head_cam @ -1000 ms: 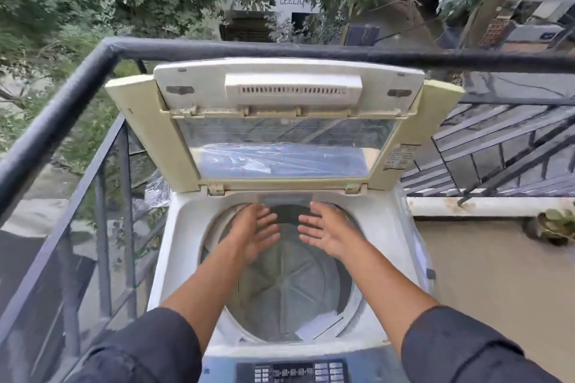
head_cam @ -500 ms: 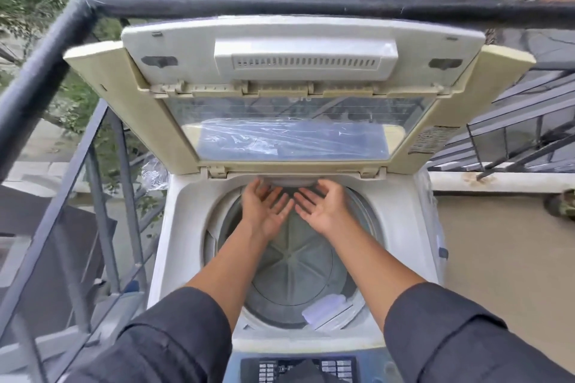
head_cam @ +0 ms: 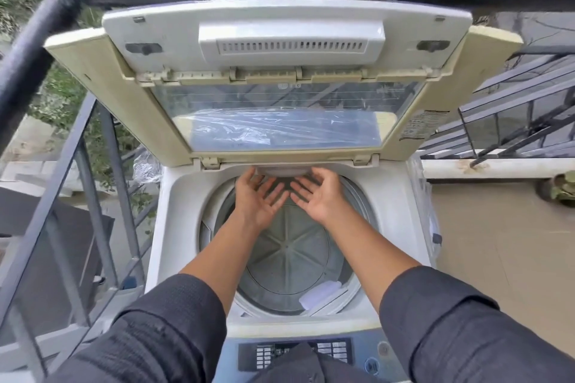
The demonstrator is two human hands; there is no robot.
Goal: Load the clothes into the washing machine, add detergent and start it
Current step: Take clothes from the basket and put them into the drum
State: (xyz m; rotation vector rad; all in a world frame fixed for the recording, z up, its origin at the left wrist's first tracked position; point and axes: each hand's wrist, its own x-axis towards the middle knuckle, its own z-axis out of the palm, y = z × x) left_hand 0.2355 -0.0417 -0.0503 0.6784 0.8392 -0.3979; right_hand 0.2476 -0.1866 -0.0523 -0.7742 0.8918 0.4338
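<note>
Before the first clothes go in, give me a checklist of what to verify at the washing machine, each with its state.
1. Lid folded up and clear of the opening: ok.
2. Drum free of leftover laundry: ok, only the bare agitator shows at the bottom.
3. Left hand and right hand free to take clothes: ok, both open above the drum with nothing in their grip.
4. Clothes within reach: cannot tell, none in view.
5. Detergent at hand: cannot tell, none in view.
6. Control panel free to press: not ok, dark fabric hangs over its middle.
</note>
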